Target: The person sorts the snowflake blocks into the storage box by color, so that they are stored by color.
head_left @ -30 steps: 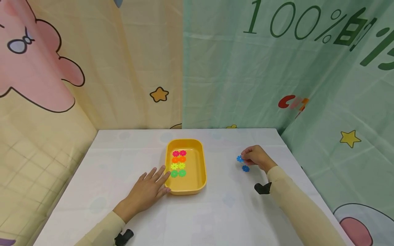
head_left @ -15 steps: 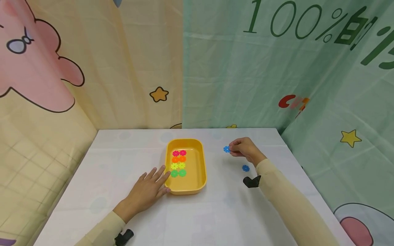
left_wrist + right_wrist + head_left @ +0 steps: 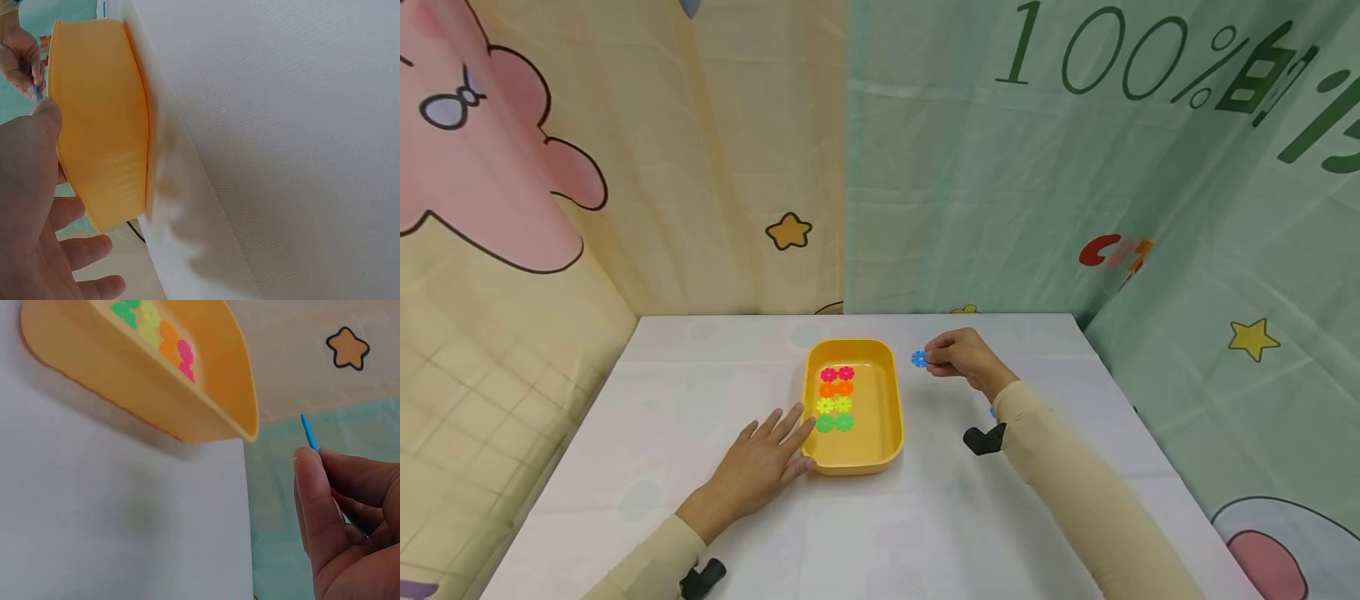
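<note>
Between thumb and fingertips, my right hand (image 3: 964,357) pinches a thin blue flower-shaped disc (image 3: 919,358), held above the table just right of the yellow tray (image 3: 880,454). The right wrist view shows that blue disc (image 3: 309,431) edge-on. My left hand (image 3: 756,467) has its fingers spread and touches the tray's left rim. Inside the tray, paired flower discs lie in rows along the left side: pink (image 3: 837,374), orange (image 3: 836,389), yellow (image 3: 833,405) and green (image 3: 834,423). A second blue disc (image 3: 993,412) lies on the table, mostly hidden behind the right wrist.
A white cloth covers the table (image 3: 880,542). Printed curtains (image 3: 955,200) hang behind it and at both sides. Each wrist carries a black camera mount, one seen at the right wrist (image 3: 984,439).
My right hand has lifted the blue disc and carried it left toward the tray. The other blue disc stays on the table. My left hand has not moved.
</note>
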Motion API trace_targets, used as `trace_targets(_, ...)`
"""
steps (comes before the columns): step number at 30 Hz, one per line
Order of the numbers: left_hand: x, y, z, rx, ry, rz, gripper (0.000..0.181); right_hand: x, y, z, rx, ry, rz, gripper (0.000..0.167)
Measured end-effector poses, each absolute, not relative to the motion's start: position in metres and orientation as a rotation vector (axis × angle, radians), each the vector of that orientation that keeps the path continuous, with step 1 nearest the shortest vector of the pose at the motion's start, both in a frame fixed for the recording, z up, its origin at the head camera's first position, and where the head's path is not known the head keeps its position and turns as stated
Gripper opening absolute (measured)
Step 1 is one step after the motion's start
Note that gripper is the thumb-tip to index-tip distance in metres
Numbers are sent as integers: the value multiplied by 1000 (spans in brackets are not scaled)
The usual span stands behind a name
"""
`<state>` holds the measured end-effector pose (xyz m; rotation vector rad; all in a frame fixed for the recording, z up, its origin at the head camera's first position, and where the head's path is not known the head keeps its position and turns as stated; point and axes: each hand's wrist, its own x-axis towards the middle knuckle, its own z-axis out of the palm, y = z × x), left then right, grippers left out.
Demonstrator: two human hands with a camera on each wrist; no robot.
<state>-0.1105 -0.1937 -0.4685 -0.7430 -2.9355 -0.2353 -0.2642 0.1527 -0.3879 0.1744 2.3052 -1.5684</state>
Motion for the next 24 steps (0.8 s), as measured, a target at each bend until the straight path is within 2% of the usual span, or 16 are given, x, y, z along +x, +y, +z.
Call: trace_targets(24, -109, -192, -467, -735, -2951, -227, 67, -255, 82, -403, 80, 2186, -1605, 15)
